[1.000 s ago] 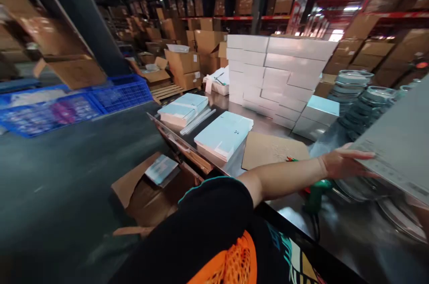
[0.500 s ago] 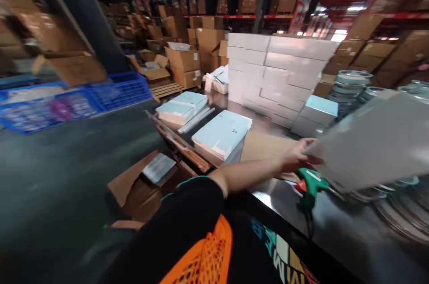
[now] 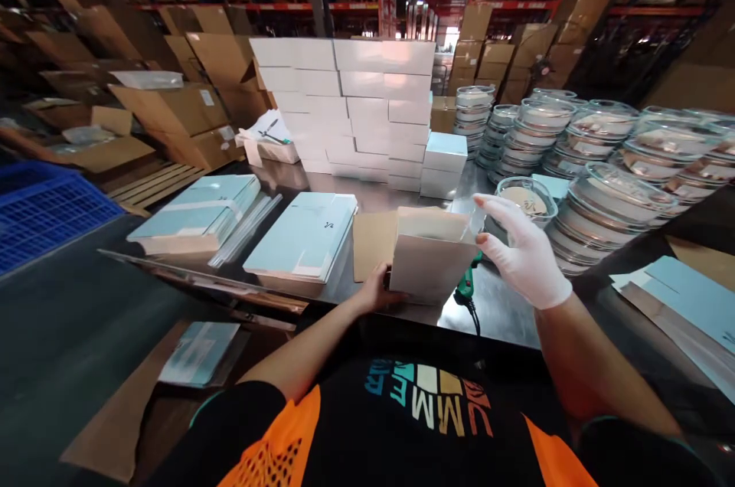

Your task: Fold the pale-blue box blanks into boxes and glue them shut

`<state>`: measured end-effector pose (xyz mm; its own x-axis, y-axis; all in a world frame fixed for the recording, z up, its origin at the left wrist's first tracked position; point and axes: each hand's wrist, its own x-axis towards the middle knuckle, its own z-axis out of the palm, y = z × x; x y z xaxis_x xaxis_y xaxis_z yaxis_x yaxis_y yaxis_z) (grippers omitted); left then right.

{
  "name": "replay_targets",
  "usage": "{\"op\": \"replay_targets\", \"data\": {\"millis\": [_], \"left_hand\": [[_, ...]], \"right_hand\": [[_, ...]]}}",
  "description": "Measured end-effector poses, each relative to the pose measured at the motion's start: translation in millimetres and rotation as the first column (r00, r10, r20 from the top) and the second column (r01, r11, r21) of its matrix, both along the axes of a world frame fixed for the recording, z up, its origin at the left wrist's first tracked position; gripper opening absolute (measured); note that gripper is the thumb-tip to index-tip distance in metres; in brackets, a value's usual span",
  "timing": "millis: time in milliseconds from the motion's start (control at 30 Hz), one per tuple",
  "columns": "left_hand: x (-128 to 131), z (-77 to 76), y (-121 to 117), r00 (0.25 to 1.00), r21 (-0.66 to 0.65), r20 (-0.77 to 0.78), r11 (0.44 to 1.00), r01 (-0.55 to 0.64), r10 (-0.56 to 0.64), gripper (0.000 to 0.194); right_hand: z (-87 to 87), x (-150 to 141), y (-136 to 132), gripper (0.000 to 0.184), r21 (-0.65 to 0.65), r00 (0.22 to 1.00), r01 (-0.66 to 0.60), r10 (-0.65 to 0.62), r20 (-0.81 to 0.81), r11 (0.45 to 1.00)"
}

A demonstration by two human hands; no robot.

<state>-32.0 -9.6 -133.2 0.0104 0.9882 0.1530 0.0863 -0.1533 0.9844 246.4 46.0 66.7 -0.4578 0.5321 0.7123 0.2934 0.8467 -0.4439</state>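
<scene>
An open white carton (image 3: 432,269) with a brown inside stands tilted in front of me on the metal table. My bare left hand (image 3: 376,289) grips its lower left side, fingers partly hidden behind it. My right hand (image 3: 525,261), in a white glove with bare fingertips, is at the carton's upper right corner. Its thumb and forefinger are spread on either side of a small translucent piece (image 3: 475,222); a firm hold on it does not show. Behind the carton, partly covered, lies a green glue gun (image 3: 466,284) with a black cord. Brown cardboard (image 3: 373,246) lies to the left.
A wall of stacked white boxes (image 3: 356,112) rises at the back. Stacks of round glass dishes (image 3: 614,204) crowd the right. Pale blue sheet stacks (image 3: 304,234) lie left, with flat sheets (image 3: 683,303) at far right. An open carton (image 3: 115,410) sits below the table edge.
The view has swung right. The large pale sheet or carton in my left hand has come to the middle and now shows as an open carton. My gloved right hand has come into view.
</scene>
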Motion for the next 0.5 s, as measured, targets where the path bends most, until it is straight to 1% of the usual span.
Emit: {"op": "replay_targets", "data": {"millis": [67, 100, 133, 200, 267, 300, 333, 367, 433, 467, 500], "left_hand": [[0, 1.9, -1, 1.0, 0.043, -0.028, 0.999, -0.013, 0.014, 0.103], [0, 4.0, -1, 0.998, 0.089, -0.049, 0.996, -0.032, 0.037, 0.111], [0, 7.0, 0, 0.994, 0.151, -0.076, 0.987, -0.061, 0.073, 0.115], [0, 15.2, 0, 0.98, 0.308, -0.14, 0.947, -0.096, 0.145, 0.114], [2, 25.0, 0, 0.966, 0.435, -0.2, 0.898, -0.063, 0.165, 0.105], [3, 29.8, -1, 0.962, 0.473, -0.22, 0.88, -0.041, 0.163, 0.098], [4, 34.0, -2, 0.958, 0.499, -0.231, 0.866, -0.032, 0.168, 0.091], [6, 37.4, -4, 0.954, 0.517, -0.234, 0.855, -0.041, 0.187, 0.083], [10, 41.7, -8, 0.942, 0.547, -0.222, 0.832, -0.092, 0.25, 0.071], [12, 42.5, -10, 0.937, 0.563, -0.215, 0.819, -0.112, 0.276, 0.066], [15, 42.5, -12, 0.934, 0.577, -0.204, 0.807, -0.127, 0.293, 0.063]], "right_hand": [[-35.9, 8, -5, 0.069, -0.067, 0.987, 0.067, -0.076, -0.141, 0.996], [-54.9, 8, -9, 0.074, -0.102, 0.981, 0.08, -0.096, -0.169, 0.992], [-73.8, 5, -14, 0.073, -0.132, 0.976, 0.079, -0.104, -0.19, 0.988], [-107.9, -9, -26, 0.062, -0.125, 0.948, 0.062, -0.098, -0.303, 0.99], [-131.9, -25, -37, 0.059, -0.106, 0.877, 0.059, -0.103, -0.469, 0.993], [-139.1, -31, -41, 0.062, -0.11, 0.841, 0.058, -0.108, -0.53, 0.992], [-143.1, -34, -43, 0.068, -0.124, 0.823, 0.048, -0.11, -0.557, 0.991], [-144.1, -36, -45, 0.075, -0.146, 0.832, 0.032, -0.107, -0.545, 0.989], [-139.6, -35, -45, 0.089, -0.205, 0.888, -0.017, -0.079, -0.454, 0.979], [-135.2, -34, -44, 0.091, -0.249, 0.91, -0.039, -0.069, -0.41, 0.968], [-130.2, -35, -42, 0.087, -0.304, 0.918, -0.049, -0.077, -0.388, 0.951]]}}
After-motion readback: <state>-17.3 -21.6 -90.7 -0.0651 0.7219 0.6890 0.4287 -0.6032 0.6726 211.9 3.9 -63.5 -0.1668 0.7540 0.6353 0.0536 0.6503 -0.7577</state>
